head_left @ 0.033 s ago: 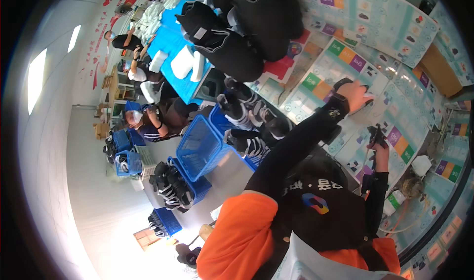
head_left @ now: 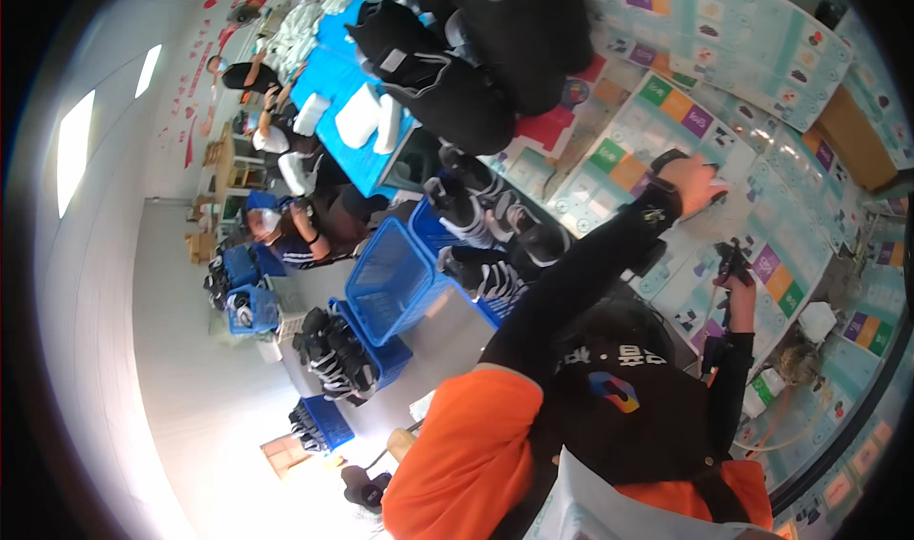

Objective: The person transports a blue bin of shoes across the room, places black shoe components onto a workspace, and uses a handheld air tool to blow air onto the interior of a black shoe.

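Over the printed sheets covering the worktable (head_left: 657, 126), my left hand (head_left: 690, 186) reaches in with its fingers bent. A dark piece shows beside its thumb side, and what lies under the fingers is hidden. My right hand (head_left: 738, 288) is close by, lower right, its fingers closed around a small black piece (head_left: 731, 257) whose kind I cannot make out. The two hands are apart. Black sleeves cover both forearms, and a dark band (head_left: 660, 197) sits at my left wrist. Large black shoes (head_left: 447, 97) stand beyond my left arm.
Black-and-white shoes (head_left: 486, 273) stand left of my forearm, near blue baskets (head_left: 388, 283). More shoes (head_left: 333, 354) fill a basket farther left. A blue table (head_left: 357, 164) holds white pieces, with people seated beside it. A cardboard piece (head_left: 852, 140) lies at right.
The whole view has shifted slightly, so the scene sits a little farther right. Both hands stay in nearly the same places over the sheets.
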A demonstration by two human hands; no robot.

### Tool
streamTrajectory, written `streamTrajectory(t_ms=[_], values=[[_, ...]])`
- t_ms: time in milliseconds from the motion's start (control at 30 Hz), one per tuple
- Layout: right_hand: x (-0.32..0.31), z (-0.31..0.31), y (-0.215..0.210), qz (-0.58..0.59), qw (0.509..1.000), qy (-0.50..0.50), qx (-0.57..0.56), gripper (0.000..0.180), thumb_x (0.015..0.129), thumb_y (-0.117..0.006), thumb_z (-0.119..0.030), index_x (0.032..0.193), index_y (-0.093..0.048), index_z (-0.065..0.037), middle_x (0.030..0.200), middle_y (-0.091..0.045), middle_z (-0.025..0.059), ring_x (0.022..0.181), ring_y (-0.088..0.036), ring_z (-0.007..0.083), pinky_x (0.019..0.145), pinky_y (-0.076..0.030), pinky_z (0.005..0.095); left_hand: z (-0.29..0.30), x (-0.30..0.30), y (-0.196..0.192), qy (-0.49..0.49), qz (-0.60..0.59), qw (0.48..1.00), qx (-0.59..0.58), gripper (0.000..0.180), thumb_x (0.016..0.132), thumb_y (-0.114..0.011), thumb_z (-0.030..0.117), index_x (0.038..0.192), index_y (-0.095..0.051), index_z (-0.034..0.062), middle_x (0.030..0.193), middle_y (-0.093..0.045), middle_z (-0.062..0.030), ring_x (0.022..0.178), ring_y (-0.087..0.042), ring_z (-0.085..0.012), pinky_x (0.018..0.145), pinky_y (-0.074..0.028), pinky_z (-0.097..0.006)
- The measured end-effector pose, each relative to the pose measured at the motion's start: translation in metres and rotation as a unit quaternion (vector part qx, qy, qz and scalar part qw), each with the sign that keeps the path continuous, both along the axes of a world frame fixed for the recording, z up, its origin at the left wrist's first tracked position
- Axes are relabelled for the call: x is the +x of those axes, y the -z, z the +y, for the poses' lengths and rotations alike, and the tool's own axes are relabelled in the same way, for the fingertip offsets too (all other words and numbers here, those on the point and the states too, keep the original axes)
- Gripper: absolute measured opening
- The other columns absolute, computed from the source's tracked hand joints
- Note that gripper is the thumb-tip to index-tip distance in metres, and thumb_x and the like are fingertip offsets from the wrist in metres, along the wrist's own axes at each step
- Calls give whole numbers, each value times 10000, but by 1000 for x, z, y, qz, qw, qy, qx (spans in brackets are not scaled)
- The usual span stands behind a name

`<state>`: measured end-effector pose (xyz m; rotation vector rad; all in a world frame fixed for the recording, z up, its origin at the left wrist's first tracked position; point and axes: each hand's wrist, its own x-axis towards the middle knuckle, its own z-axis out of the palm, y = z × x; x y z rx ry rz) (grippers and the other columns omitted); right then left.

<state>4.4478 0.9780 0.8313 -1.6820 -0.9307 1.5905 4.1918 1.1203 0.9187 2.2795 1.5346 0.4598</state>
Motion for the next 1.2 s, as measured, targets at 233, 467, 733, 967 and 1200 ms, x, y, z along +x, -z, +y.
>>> streamTrajectory(t_ms=[233,467,733,967,1200], values=[[0,-5,-13,-1,999,35,36,200,809,-578,-118,917,-681,16,813,-702,90,773,-694,208,715,-535,333,7,19,20,15,31,999,6,548,975,-550,565,920,-731,52,909,-672,-158,909,-659,-333,758,-553,-442],[6,-15,-14,9,999,46,10,227,816,-558,-126,980,-661,-9,829,-675,52,789,-695,167,522,-474,299,-6,11,12,57,46,997,19,551,959,-565,585,921,-742,65,845,-678,-101,914,-645,-295,782,-550,-416],[6,25,26,5,998,33,49,337,833,-615,-83,1154,-692,-18,922,-663,16,734,-599,128,655,-495,283,42,18,24,137,64,988,-28,287,871,-644,390,972,-765,150,824,-703,-176,796,-710,-360,737,-554,-486],[28,99,33,-56,994,-11,94,336,809,-617,-200,1079,-687,-12,750,-701,145,591,-680,255,528,-564,389,114,42,43,105,60,993,8,315,956,-639,346,1147,-733,113,981,-680,-206,897,-650,-400,821,-521,-462],[18,115,-7,-141,989,-23,37,245,843,-548,-189,948,-661,1,782,-681,232,598,-665,375,599,-544,453,99,77,24,38,32,999,8,388,995,-592,440,1110,-752,106,928,-634,-238,923,-632,-422,830,-498,-486]])
